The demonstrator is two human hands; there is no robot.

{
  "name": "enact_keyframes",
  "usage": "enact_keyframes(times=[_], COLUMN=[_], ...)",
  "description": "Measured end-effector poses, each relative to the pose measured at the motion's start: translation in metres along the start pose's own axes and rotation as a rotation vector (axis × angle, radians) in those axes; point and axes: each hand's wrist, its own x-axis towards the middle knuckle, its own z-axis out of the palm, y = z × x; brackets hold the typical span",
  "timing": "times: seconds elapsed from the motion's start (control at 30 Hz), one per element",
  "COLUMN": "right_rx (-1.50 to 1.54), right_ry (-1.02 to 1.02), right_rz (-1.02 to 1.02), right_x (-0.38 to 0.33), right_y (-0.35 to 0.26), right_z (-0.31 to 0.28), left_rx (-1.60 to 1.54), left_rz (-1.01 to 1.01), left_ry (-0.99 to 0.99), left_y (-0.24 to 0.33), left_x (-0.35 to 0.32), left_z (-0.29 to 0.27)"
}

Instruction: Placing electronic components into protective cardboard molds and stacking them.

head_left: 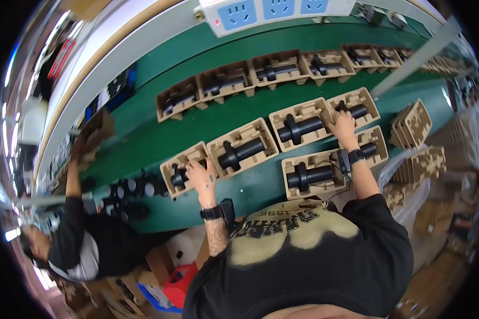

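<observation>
My left hand (201,175) reaches into the leftmost moulded brown pulp tray (170,186) of the near row. Its bent fingers lie over a black cylindrical device (179,177), hiding part of it. My right hand (344,125) is at the row's right end, fingers curled onto another black cylindrical device (358,110) in its pulp tray (371,101). Between my hands are two more trays, each holding a black device (241,153) with a collar near one end. Nearer my body, two filled trays (315,192) sit below the row, one partly behind my right forearm.
Along the far side of the green bench (135,159) runs a row of filled trays (224,83). Stacked trays (411,125) stand at the right. A power strip (277,13) hangs overhead, and a grey post (415,57) crosses the right side. A co-worker (85,234) reaches over the bench at left.
</observation>
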Motion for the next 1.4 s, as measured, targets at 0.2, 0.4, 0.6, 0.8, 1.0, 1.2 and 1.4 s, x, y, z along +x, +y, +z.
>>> enact_keyframes(times=[0.2,0.4,0.6,0.8,1.0,1.2,1.4], right_rx=[0.162,0.239,0.225,0.231,0.164,0.357,0.558], right_ry=[-0.167,-0.216,-0.270,-0.261,-0.323,-0.349,0.134], right_rz=[-0.028,-0.102,-0.119,-0.078,-0.033,-0.003,0.375], right_x=[0.009,0.021,0.031,0.036,0.017,0.018,-0.077], right_y=[0.017,0.026,0.026,0.012,-0.004,-0.036,0.038], right_z=[0.043,0.029,0.022,0.012,0.028,0.006,-0.053], left_rx=[-0.083,-0.150,-0.138,-0.073,-0.073,0.179,-0.907], left_rz=[-0.157,-0.194,-0.151,-0.217,-0.295,0.230,0.188], left_ry=[-0.590,-0.453,-0.412,-0.478,-0.582,-0.748,-0.422], left_y=[0.016,0.019,0.017,0.020,0.019,-0.023,0.080], left_x=[-0.013,-0.028,-0.020,0.018,0.018,0.028,-0.038], left_z=[0.039,0.056,0.057,0.060,0.071,0.082,-0.008])
